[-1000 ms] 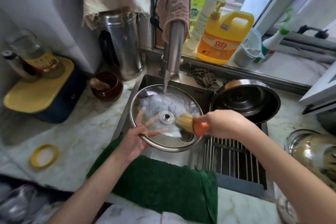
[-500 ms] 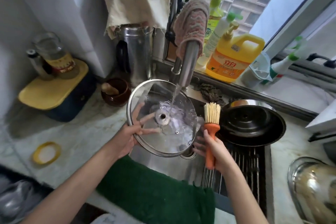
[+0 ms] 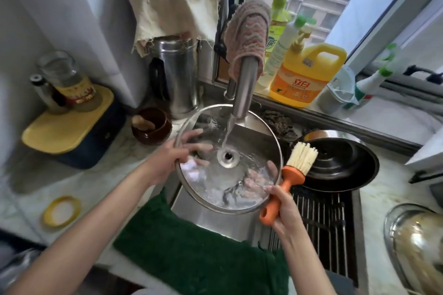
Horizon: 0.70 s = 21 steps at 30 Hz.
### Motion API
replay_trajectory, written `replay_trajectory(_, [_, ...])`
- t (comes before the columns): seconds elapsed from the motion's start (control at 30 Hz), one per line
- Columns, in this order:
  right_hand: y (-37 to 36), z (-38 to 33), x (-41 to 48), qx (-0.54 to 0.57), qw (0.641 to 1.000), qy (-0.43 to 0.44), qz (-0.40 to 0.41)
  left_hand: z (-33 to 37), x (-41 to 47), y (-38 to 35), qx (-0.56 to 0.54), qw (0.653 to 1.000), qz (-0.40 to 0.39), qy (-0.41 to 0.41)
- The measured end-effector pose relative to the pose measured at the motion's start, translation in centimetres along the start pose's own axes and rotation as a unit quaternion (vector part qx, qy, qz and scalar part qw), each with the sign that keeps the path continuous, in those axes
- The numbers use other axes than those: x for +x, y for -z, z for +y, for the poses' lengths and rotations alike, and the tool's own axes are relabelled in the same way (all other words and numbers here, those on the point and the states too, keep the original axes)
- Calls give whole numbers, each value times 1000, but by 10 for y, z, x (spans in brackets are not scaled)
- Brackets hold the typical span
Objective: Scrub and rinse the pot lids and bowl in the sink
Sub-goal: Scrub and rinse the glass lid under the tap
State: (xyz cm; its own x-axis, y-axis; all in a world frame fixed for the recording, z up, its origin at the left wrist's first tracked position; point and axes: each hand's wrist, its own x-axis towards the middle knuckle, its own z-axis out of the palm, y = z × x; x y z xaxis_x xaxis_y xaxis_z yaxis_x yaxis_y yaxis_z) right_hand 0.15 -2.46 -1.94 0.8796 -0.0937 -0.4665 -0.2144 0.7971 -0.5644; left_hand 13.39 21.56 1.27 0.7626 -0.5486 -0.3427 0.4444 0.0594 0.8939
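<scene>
While tap water (image 3: 227, 132) hits glass lid (image 3: 251, 151), left hand (image 3: 167, 158) gripping it, right hand (image 3: 285, 211) clutching brush (image 3: 287, 178), jug (image 3: 304, 76) labelled 立白.

The left hand (image 3: 167, 158) grips the left rim of a glass pot lid (image 3: 251, 141) tilted under the running tap (image 3: 244, 88). The right hand (image 3: 284, 213) steadies its lower right edge while holding an orange-handled brush (image 3: 287, 176), bristles up.
</scene>
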Motion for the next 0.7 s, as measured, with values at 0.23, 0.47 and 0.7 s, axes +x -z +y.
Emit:
replay_trajectory(0.23, [0, 11, -20, 5, 996, 37, 84, -37, 55, -60, 739, 660, 133, -4])
replay_trajectory(0.47, [7, 14, -18, -9, 985, 46, 164, -72, 47, -89, 685, 685, -227, -102])
replay_trajectory(0.7, [15, 19, -30, -4, 982, 50, 181, -76, 93, -46, 737, 656, -134, -93])
